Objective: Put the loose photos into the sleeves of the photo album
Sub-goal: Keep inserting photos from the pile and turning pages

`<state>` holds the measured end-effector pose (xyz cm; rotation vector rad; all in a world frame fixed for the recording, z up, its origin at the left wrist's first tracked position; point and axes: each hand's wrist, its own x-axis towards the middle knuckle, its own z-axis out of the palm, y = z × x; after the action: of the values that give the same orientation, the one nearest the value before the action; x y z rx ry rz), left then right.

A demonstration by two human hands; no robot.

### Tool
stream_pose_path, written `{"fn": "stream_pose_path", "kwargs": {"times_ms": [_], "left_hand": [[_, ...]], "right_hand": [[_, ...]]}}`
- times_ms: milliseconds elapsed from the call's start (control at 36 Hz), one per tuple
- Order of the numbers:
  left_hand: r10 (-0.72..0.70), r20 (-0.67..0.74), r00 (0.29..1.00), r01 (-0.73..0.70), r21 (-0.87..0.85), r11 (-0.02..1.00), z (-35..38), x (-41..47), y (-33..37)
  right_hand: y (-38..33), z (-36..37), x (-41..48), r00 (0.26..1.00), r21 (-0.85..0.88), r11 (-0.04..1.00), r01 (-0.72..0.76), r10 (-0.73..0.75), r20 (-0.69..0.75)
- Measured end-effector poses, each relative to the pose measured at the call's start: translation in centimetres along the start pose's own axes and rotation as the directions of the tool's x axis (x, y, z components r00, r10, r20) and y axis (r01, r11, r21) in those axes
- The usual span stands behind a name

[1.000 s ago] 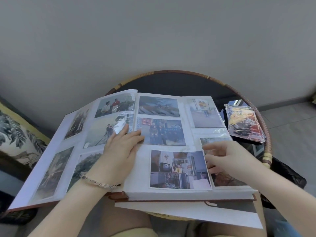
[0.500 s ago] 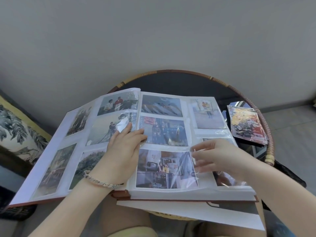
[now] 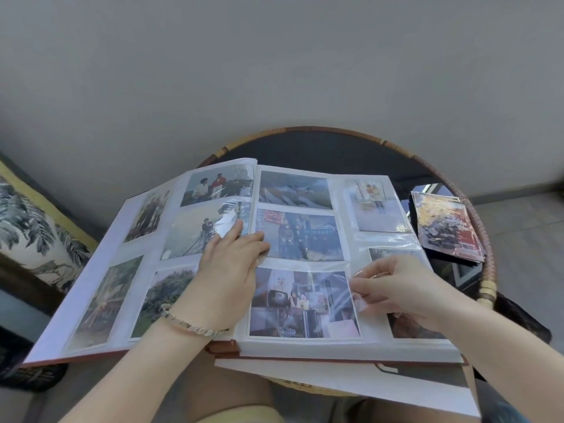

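Step in hand: seating the photo [image 3: 302,303] in the lower sleeve on the right page of the album [image 3: 100,270]. Judged best with the left hand [image 3: 229,270] flat, fingers together, pressing by the spine as it lies now, while the right hand [image 3: 399,288], pinching the sleeve's open edge, eases film over the last corner without creasing. Photo: glossy, flat, indoor scene, nearly all under film.

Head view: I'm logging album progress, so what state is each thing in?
Brown-covered photo album: open.
Television-room photo: inside bottom-middle clear sleeve.
Stack of loose colour photos: lying on round table.
Left hand: pressing flat on page.
Right hand: pinching that sleeve's edge.
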<state>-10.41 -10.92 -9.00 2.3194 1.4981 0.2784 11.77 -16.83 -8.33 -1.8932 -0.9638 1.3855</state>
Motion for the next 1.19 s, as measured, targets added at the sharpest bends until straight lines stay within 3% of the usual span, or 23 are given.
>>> {"fn": "stream_pose_path", "kwargs": {"times_ms": [194, 361, 444, 528, 583, 667, 750, 861, 1028, 1111, 1194], "left_hand": [[-0.007, -0.003, 1.0, 0.007, 0.017, 1.0, 0.2, 0.0, -0.1], [-0.003, 0.013, 1.0, 0.002, 0.03, 1.0, 0.0, -0.1, 0.3], [-0.008, 0.024, 1.0, 0.007, 0.044, 0.999, 0.0, -0.2, 0.4], [-0.021, 0.035, 0.999, 0.019, 0.055, 0.998, -0.1, -0.1, 0.6], [-0.03, 0.041, 0.999, 0.027, 0.066, 0.997, -0.1, 0.0, 0.8], [-0.031, 0.044, 0.999, 0.028, 0.066, 0.997, -0.1, -0.1, 1.0], [-0.032, 0.052, 0.998, 0.029, 0.058, 0.998, -0.2, -0.1, 1.1], [-0.03, 0.064, 0.998, 0.025, 0.071, 0.997, -0.3, -0.2, 1.3], [-0.038, 0.107, 0.994, 0.015, 0.214, 0.977, -0.2, -0.3, 1.9], [0.092, 0.224, 0.97, -0.142, 0.216, 0.966, 0.0, -0.7, 3.4], [0.279, 0.345, 0.896, -0.315, 0.052, 0.948, 0.4, -1.3, 6.1]], "right_hand": [[0.2, 1.0, -0.4, 0.995, -0.036, 0.996, 0.085, -0.086, -0.045], [-0.5, -0.3, -1.0, 0.986, -0.223, 0.965, 0.139, -0.156, -0.062], [-0.3, -2.3, -0.5, 0.921, -0.475, 0.866, 0.159, -0.304, -0.245], [-0.2, -4.6, 0.3, 0.834, -0.667, 0.744, 0.038, -0.392, -0.389], [0.1, -5.5, 1.1, 0.869, -0.718, 0.691, -0.085, -0.301, -0.392], [0.7, -5.8, 2.0, 0.942, -0.614, 0.786, -0.073, -0.148, -0.302], [1.3, -6.3, 2.1, 0.926, -0.467, 0.884, 0.017, -0.191, -0.327], [1.6, -6.6, 1.8, 0.836, -0.493, 0.867, 0.078, -0.326, -0.441], [1.9, -5.5, 1.5, 0.855, -0.535, 0.844, 0.045, -0.31, -0.415], [2.5, -5.4, 1.2, 0.855, -0.499, 0.862, 0.089, -0.323, -0.406], [2.8, -5.7, 1.2, 0.847, -0.44, 0.888, 0.135, -0.334, -0.413]]}}
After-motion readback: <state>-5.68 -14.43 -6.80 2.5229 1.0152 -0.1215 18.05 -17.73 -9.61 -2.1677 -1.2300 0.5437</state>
